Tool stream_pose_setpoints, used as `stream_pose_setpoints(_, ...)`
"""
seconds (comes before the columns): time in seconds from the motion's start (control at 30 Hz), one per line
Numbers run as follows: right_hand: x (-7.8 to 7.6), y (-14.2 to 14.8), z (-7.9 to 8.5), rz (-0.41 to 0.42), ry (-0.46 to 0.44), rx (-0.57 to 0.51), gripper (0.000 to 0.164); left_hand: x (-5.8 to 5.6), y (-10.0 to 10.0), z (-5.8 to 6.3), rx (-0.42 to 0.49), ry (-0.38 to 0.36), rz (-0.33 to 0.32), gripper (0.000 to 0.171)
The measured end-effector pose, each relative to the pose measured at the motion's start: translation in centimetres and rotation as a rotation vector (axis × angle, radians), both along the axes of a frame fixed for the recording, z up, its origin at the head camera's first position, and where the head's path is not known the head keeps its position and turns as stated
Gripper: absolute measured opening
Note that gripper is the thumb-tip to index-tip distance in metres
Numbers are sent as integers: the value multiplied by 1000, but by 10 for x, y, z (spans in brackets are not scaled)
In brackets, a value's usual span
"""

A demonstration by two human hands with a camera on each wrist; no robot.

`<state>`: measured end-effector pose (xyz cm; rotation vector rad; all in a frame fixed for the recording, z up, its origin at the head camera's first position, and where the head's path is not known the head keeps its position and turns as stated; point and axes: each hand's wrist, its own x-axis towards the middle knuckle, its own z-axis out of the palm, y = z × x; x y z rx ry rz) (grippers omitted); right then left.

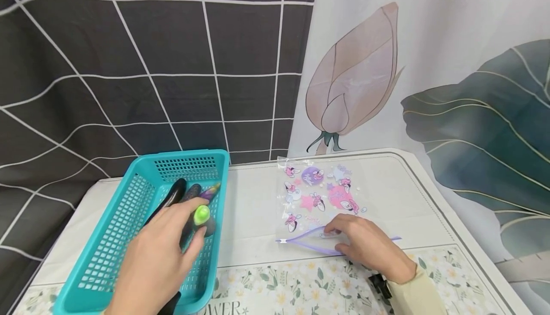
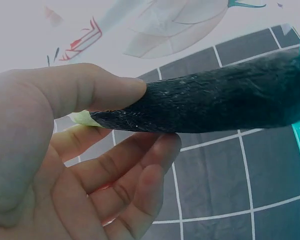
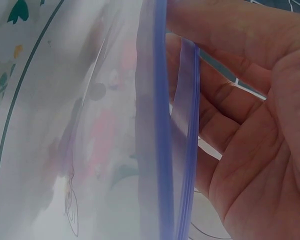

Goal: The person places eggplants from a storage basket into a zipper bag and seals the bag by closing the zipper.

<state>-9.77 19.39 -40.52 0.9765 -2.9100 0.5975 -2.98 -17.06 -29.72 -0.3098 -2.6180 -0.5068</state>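
My left hand (image 1: 152, 253) reaches over the teal basket (image 1: 100, 210) and grips a dark, wrinkled eggplant (image 2: 215, 100) with a bright green end, thumb on one side and fingers on the other. Below it in the basket lie more eggplants: a glossy black one (image 1: 175, 192) and one with a purple-green tip (image 1: 210, 192). On the table, my right hand (image 1: 365, 243) pinches the purple zip edge of a clear printed zip bag (image 1: 307, 203). The bag's mouth is parted, with the two purple strips (image 3: 162, 125) standing apart at my fingers. A white slider (image 1: 282, 241) sits at the zip's left end.
A white table (image 1: 251, 210) with a flower-patterned front strip (image 1: 296, 281) lies under everything. Behind it hang a dark grid-patterned cloth (image 1: 172, 67) and a white cloth with a large bud print (image 1: 352, 71). The basket's raised walls surround the eggplants.
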Motion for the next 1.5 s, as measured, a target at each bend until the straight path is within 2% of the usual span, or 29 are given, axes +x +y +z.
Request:
stream_pose_setpoints(0.23,0,0,-1,-14,6,3,37,0,7,-1,13,41,-35,44)
stream_pose_setpoints(0.47,-1,0,-2,-29,7,14,36,4,13,-3,39,70,-36,44)
stream_pose_setpoints(0.7,0,-2,-3,-35,14,24,37,5,18,-8,87,156,-42,37)
stream_pose_setpoints(1.0,0,-2,-3,-25,22,23,38,4,25,-14,132,240,-128,39)
stream_pose_setpoints(1.5,1,-2,-4,-17,49,17,37,2,44,-23,185,183,-237,47)
